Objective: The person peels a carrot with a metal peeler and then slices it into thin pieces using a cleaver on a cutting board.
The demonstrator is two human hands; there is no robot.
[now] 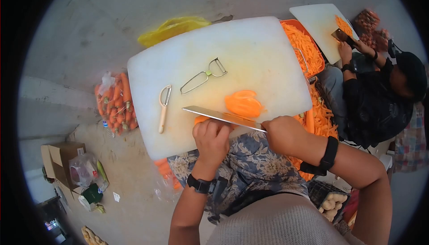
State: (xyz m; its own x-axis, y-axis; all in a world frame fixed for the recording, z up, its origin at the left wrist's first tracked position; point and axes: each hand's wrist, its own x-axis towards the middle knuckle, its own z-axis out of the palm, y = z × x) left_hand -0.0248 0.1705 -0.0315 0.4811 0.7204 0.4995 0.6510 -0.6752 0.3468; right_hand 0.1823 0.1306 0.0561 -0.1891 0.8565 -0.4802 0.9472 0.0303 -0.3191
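Observation:
A large white cutting board (pixel 250 52) rests on my lap. My right hand (pixel 283 133) grips the handle of a long knife (pixel 219 115), whose blade lies flat across the board's near edge. My left hand (pixel 212 140) is closed on a piece of carrot (pixel 201 119) just below the blade. A pile of orange carrot slices (pixel 243 103) sits on the board right behind the blade. Two peelers lie on the board: a metal one (pixel 203 76) and a wooden-handled one (pixel 163 107).
An orange tray of carrot strips (pixel 304 48) sits to the right, with more cut carrot (pixel 319 117) below it. A bag of whole carrots (pixel 117 104) lies left, a yellow bag (pixel 172 28) behind. Another person (pixel 375 93) cuts carrot on a second board (pixel 319 23). Boxes (pixel 62 155) stand lower left.

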